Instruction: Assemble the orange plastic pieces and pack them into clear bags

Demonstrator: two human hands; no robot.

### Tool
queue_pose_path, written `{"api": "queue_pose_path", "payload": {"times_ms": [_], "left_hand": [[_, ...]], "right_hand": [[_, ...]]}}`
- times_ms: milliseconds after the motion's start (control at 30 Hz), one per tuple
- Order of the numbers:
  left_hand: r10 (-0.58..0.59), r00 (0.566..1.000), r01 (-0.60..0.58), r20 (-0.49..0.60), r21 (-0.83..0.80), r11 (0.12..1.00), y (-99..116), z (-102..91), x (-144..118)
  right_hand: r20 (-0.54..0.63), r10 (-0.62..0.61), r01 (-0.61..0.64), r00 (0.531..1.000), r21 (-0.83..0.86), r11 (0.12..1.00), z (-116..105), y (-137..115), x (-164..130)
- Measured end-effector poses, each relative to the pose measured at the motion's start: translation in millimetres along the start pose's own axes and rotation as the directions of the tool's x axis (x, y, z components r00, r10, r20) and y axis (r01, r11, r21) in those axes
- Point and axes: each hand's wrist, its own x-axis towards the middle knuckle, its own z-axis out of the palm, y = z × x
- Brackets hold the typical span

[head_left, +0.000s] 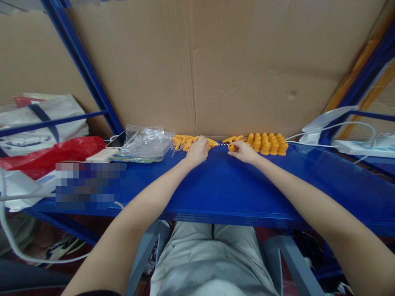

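1. The person sits at a blue shelf backed by a wall of brown cardboard, both bare forearms stretched out across it.
2. The left hand lies palm down, fingers curled, on a loose heap of orange plastic pieces at the back edge of the shelf; whether it has hold of one I cannot tell, since the fingers hide what is under them.
3. The right hand is closed lightly around a small orange cap, pinched at the fingertips, its open end facing left.
4. A thin metal chain seems to run between the two hands, though it is too fine to follow.
5. Just right of the right hand, a tight cluster of upright orange caps stands in rows against the cardboard.
6. Left of the heap lies a crumpled clear plastic bag, with a phone beside it and a red bag further left.
7. On the far right a white power strip rests with white cables trailing from it.
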Motion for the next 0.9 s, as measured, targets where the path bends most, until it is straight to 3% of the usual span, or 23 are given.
{"api": "queue_pose_path", "payload": {"times_ms": [400, 567, 733, 900], "left_hand": [[0.021, 1.0, -0.022, -0.012, -0.03, 0.999, -2.7, 1.1, 0.3], [0.048, 0.999, -0.048, -0.001, -0.027, 0.998, -0.1, 0.0, -0.5], [0.174, 0.985, -0.173, 0.003, -0.057, 0.983, 2.3, -3.4, -1.9], [0.207, 0.978, -0.205, 0.006, -0.084, 0.975, -0.2, -4.2, -3.0]], "right_hand": [[-0.011, -0.049, 0.047, 0.999, -0.151, 0.987, -4.9, 9.5, -1.0], [-0.03, -0.083, 0.076, 0.996, -0.177, 0.981, -7.7, -4.7, -5.4], [-0.042, -0.193, 0.182, 0.98, -0.188, 0.965, -11.2, -21.5, -12.2], [-0.035, -0.241, 0.232, 0.97, -0.16, 0.959, -14.7, -25.6, -13.8]]}}
